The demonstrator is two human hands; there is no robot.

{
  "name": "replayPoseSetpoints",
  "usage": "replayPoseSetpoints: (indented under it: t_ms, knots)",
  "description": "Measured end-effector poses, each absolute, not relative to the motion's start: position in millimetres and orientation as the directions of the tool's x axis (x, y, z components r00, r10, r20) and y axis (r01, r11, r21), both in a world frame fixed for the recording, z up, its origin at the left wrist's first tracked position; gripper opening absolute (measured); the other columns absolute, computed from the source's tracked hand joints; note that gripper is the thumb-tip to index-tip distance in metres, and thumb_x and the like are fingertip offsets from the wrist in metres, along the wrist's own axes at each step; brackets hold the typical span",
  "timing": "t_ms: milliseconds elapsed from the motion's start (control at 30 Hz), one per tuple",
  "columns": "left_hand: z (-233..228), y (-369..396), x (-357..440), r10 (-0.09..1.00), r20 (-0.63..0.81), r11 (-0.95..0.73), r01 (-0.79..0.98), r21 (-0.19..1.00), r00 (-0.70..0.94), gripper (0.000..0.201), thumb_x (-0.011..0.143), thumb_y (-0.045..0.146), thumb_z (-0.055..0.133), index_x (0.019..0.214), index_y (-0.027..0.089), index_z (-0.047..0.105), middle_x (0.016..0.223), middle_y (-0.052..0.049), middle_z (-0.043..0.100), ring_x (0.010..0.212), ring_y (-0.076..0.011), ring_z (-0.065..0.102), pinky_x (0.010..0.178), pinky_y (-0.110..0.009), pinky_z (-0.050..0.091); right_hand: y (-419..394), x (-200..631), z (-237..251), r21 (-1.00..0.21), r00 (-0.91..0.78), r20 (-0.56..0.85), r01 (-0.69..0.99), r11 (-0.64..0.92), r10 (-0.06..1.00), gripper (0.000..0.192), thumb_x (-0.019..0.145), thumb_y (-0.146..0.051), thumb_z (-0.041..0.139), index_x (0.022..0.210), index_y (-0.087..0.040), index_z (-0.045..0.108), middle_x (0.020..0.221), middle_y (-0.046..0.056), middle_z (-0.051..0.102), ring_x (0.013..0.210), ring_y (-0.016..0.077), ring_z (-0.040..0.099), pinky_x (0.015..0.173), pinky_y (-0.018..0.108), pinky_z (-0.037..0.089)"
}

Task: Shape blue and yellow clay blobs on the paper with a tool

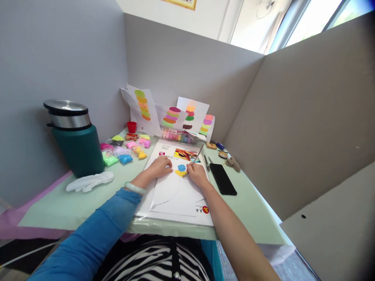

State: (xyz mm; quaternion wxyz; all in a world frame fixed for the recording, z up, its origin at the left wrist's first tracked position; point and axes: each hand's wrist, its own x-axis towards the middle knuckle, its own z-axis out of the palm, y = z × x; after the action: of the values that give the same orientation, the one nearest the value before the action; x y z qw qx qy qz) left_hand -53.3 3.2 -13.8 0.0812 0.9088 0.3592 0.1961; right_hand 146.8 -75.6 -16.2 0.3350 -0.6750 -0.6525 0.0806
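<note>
A white sheet of paper lies on the pale green table mat in front of me. My left hand rests flat on the sheet, fingers curled, pressing it down. My right hand grips a thin metal tool whose tip meets a yellow clay patch just below a blue clay patch on the sheet. A pale bangle sits on my left wrist over a blue sleeve.
A teal flask with a steel lid stands at left, a white glove beside it. Bags of coloured clay, a red cup and clay-covered sheets sit at the back. A black phone lies right of the sheet.
</note>
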Motion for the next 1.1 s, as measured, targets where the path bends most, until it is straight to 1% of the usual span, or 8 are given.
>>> replayPoseSetpoints:
  t_ms: [200,300,400,467,633,800,967,1100]
  knots:
    - [-13.4,3.1,-53.6,0.682,0.294,-0.732,0.616,0.292,0.67,0.018,0.073,0.032,0.059,0.083,0.02,0.067,0.092,-0.007,0.062,0.096,-0.0234,0.054,0.088,-0.033,0.039,-75.3,147.2,-18.3,-0.593,0.124,0.34,0.797,0.11,0.932,0.033,0.085,-0.033,0.036,0.063,-0.019,0.055,0.062,0.001,0.06,0.063,0.0128,0.053,0.061,0.021,0.034]
    - [-14.3,3.6,-53.6,0.68,0.301,-0.733,0.614,0.293,0.668,0.019,0.073,0.033,0.058,0.083,0.019,0.066,0.092,-0.007,0.062,0.095,-0.0234,0.054,0.088,-0.034,0.039,-75.3,147.1,-17.2,-0.574,0.115,0.327,0.813,0.1,0.938,0.032,0.085,-0.032,0.036,0.064,-0.018,0.056,0.062,0.001,0.06,0.063,0.0127,0.053,0.062,0.021,0.033]
    - [-15.6,4.7,-53.4,0.677,0.303,-0.736,0.615,0.285,0.67,0.019,0.073,0.033,0.058,0.083,0.019,0.066,0.092,-0.007,0.062,0.095,-0.0236,0.054,0.088,-0.035,0.039,-76.6,148.3,-14.0,-0.554,0.144,0.309,0.831,0.055,0.94,0.031,0.085,-0.031,0.037,0.064,-0.018,0.056,0.063,0.003,0.061,0.064,0.0132,0.054,0.063,0.021,0.033]
    - [-16.2,5.5,-53.3,0.678,0.301,-0.735,0.616,0.283,0.671,0.019,0.073,0.033,0.059,0.083,0.019,0.066,0.092,-0.007,0.061,0.095,-0.0238,0.054,0.088,-0.035,0.039,-77.2,149.3,-13.0,-0.562,0.16,0.309,0.826,0.044,0.938,0.033,0.085,-0.031,0.036,0.063,-0.018,0.056,0.064,0.003,0.061,0.065,0.0137,0.054,0.063,0.022,0.034]
    - [-16.6,6.2,-53.4,0.671,0.307,-0.741,0.612,0.275,0.675,0.019,0.073,0.034,0.058,0.083,0.019,0.066,0.092,-0.007,0.062,0.094,-0.0235,0.054,0.087,-0.034,0.039,-76.3,149.2,-15.6,-0.592,0.123,0.315,0.8,0.094,0.941,0.034,0.086,-0.033,0.035,0.064,-0.018,0.057,0.064,0.002,0.061,0.065,0.0136,0.054,0.064,0.021,0.034]
    - [-17.6,6.5,-53.4,0.675,0.306,-0.738,0.615,0.278,0.672,0.02,0.073,0.034,0.059,0.084,0.019,0.066,0.092,-0.007,0.062,0.095,-0.0233,0.054,0.088,-0.034,0.039,-75.8,150.3,-15.8,-0.568,0.16,0.313,0.821,0.049,0.936,0.032,0.085,-0.032,0.037,0.063,-0.018,0.056,0.063,0.003,0.061,0.064,0.0134,0.054,0.062,0.021,0.033]
    - [-16.2,5.5,-53.4,0.677,0.298,-0.736,0.612,0.289,0.673,0.019,0.073,0.033,0.059,0.084,0.019,0.067,0.093,-0.007,0.062,0.095,-0.0231,0.054,0.088,-0.034,0.04,-74.9,149.5,-17.7,-0.6,0.14,0.333,0.795,0.094,0.933,0.035,0.086,-0.034,0.035,0.063,-0.019,0.055,0.064,0.002,0.061,0.065,0.0135,0.054,0.063,0.021,0.034]
    - [-15.5,5.0,-53.5,0.678,0.3,-0.735,0.616,0.285,0.671,0.02,0.073,0.033,0.059,0.083,0.019,0.067,0.093,-0.007,0.062,0.095,-0.0233,0.054,0.088,-0.034,0.04,-75.1,149.3,-16.9,-0.574,0.137,0.325,0.815,0.08,0.936,0.032,0.085,-0.032,0.037,0.063,-0.018,0.055,0.063,0.002,0.061,0.064,0.0138,0.054,0.064,0.022,0.034]
